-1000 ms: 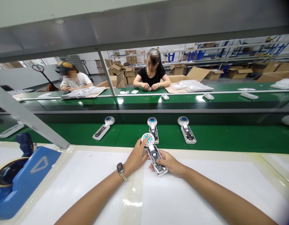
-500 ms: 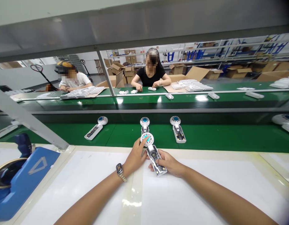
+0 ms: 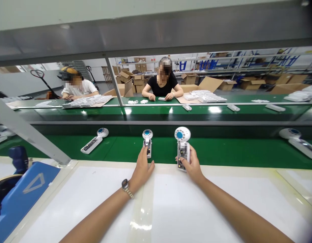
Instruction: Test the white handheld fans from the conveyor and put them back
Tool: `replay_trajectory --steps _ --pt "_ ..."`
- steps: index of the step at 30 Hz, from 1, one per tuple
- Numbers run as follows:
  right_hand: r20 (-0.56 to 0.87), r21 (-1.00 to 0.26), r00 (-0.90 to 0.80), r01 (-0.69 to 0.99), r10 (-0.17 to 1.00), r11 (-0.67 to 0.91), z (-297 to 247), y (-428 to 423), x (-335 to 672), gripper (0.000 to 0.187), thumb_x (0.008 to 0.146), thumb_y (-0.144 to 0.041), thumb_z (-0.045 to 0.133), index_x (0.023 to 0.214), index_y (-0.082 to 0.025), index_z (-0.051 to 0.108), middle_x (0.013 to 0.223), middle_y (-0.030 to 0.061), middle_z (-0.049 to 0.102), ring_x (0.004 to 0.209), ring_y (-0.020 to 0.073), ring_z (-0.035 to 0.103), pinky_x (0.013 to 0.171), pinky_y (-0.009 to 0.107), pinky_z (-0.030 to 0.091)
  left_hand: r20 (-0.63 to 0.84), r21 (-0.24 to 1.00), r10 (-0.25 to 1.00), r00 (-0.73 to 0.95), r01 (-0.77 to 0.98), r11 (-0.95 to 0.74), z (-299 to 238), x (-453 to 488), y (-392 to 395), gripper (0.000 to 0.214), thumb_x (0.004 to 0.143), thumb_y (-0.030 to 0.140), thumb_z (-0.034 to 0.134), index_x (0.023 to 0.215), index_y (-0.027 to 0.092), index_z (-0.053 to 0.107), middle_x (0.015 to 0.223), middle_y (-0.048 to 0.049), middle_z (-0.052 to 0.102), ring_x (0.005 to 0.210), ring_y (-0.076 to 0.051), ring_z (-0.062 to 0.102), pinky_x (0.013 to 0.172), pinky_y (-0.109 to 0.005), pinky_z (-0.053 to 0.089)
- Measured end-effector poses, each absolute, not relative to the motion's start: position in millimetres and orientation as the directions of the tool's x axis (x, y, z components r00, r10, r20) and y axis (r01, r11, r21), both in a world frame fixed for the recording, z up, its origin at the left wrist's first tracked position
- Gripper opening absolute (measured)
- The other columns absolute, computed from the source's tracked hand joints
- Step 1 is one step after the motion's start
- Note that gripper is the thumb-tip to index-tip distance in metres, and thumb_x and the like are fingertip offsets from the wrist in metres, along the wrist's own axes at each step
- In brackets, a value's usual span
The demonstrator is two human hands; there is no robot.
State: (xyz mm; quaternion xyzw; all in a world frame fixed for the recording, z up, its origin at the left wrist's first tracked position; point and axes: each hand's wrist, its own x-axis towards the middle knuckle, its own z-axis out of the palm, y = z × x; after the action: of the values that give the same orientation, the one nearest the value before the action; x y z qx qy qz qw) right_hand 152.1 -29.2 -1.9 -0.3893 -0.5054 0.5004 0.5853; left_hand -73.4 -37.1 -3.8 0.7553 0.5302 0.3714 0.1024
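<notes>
My right hand [image 3: 195, 165] is closed around a white handheld device [image 3: 183, 150], thumb on its exposed circuit board. The device is tilted up over the near edge of the green belt, its round head with a blue centre pointing away from me. To the left, my left hand [image 3: 142, 165] reaches over the belt edge with fingers stretched and thumb apart. Its fingertips lie over the lower part of a second device [image 3: 147, 135] of the same kind, which rests on the belt. Whether they press on it I cannot tell.
More such devices lie on the green belt [image 3: 125, 148], one to the left [image 3: 95, 141] and one to the right [image 3: 299, 143]. A blue tape dispenser [image 3: 26, 192] stands at left by a slanted metal post [image 3: 31, 131]. Two people work across the line beside white parts [image 3: 206, 96].
My right hand has carried its device forward and right, over the belt edge. My left hand has come off that device's head and moved to the device on the belt.
</notes>
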Motion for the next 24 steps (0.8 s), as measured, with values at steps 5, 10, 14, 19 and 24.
replay_trajectory --steps 5,10,14,19,24 --pt "0.282 -0.956 0.354 0.181 0.892 0.231 -10.4 7.9 196.9 0.058 0.072 -0.035 0.056 0.124 -0.02 0.038 0.107 0.0093 0.059 0.093 0.0247 0.059 0.085 0.042 0.044 0.34 0.624 0.939 0.049 0.736 -0.264 -4.7 -90.9 -20.4 0.045 0.085 0.031 0.042 0.126 0.013 0.035 0.144 -0.0197 0.019 0.134 -0.029 0.019 0.105 -0.048 0.026" --pt "0.274 -0.883 0.457 0.468 0.846 0.033 -23.3 31.8 241.7 0.053 0.071 -0.035 0.052 0.119 -0.016 0.046 0.106 0.0119 0.058 0.093 0.0274 0.058 0.084 0.044 0.044 0.224 0.749 0.967 -0.124 0.656 -0.09 3.6 -108.8 -3.8 0.04 0.08 0.034 0.048 0.113 0.012 0.039 0.114 -0.0188 0.052 0.105 -0.028 0.054 0.087 -0.043 0.043" --pt "0.37 -0.831 0.491 0.554 0.789 0.045 -18.4 28.2 241.9 0.059 0.073 -0.035 0.05 0.125 -0.009 0.04 0.127 0.0216 0.04 0.117 0.0337 0.042 0.096 0.05 0.034 0.229 0.752 0.964 -0.133 0.654 -0.089 2.2 -113.2 -0.1 0.049 0.079 0.032 0.048 0.12 0.011 0.031 0.107 -0.0176 0.054 0.096 -0.027 0.057 0.081 -0.042 0.045" --pt "0.715 -0.467 0.017 0.756 0.699 0.459 -5.5 6.6 180.4 0.046 0.081 -0.027 0.044 0.125 -0.015 0.038 0.133 0.0169 0.037 0.126 0.0288 0.032 0.102 0.048 0.028 0.404 0.642 0.913 -0.054 0.728 -0.241 -4.5 -112.9 0.5 0.038 0.077 0.022 0.048 0.113 0.013 0.041 0.129 -0.0195 0.037 0.12 -0.03 0.04 0.097 -0.045 0.034" --pt "0.479 -0.585 -0.004 0.744 0.878 0.323 -7.4 11.1 102.5 0.044 0.086 -0.034 0.037 0.124 -0.012 0.037 0.114 0.0169 0.049 0.106 0.0288 0.046 0.088 0.045 0.041 0.419 0.641 0.907 -0.047 0.723 -0.259 -3.8 -113.2 -1.5 0.024 0.079 0.018 0.046 0.103 0.017 0.049 0.133 -0.0146 0.035 0.118 -0.028 0.042 0.096 -0.044 0.036"
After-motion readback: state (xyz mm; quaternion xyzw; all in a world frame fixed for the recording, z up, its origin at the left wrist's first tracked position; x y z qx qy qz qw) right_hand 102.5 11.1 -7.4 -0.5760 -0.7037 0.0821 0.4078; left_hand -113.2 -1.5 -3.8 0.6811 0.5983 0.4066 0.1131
